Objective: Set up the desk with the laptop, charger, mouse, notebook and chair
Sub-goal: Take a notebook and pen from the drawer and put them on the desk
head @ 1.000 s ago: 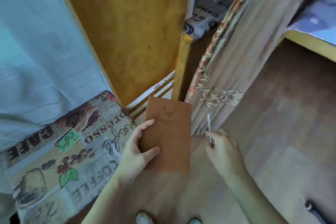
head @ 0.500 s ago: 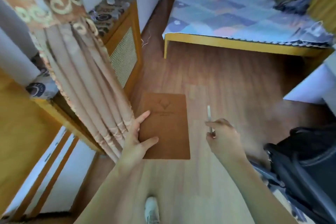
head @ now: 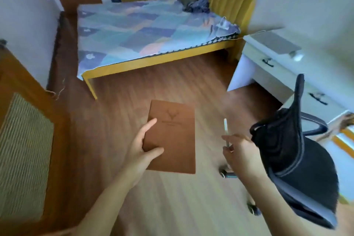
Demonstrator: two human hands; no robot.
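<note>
My left hand (head: 142, 149) grips the left edge of a brown notebook (head: 176, 136) with a deer emblem, held flat above the wooden floor. A thin white pen (head: 226, 129) stands upright, pinched in my right hand (head: 239, 149). To the right is a black office chair (head: 293, 151), its backrest close to my right hand. Against the right wall stands a white desk (head: 268, 63) with a closed grey laptop (head: 277, 42) on top and a small white object, perhaps the mouse (head: 297, 57), beside it. No charger is visible.
A bed (head: 149, 30) with a blue patchwork cover and yellow frame fills the back of the room. A wooden cabinet (head: 24, 136) with a woven panel stands at the left. Bare wooden floor (head: 172, 197) lies between them; chair castors (head: 227, 173) sit near my right arm.
The view has swung right, from the curtain and patterned tablecloth to the bed, desk and chair. Both hands keep the same hold on the notebook and pen.
</note>
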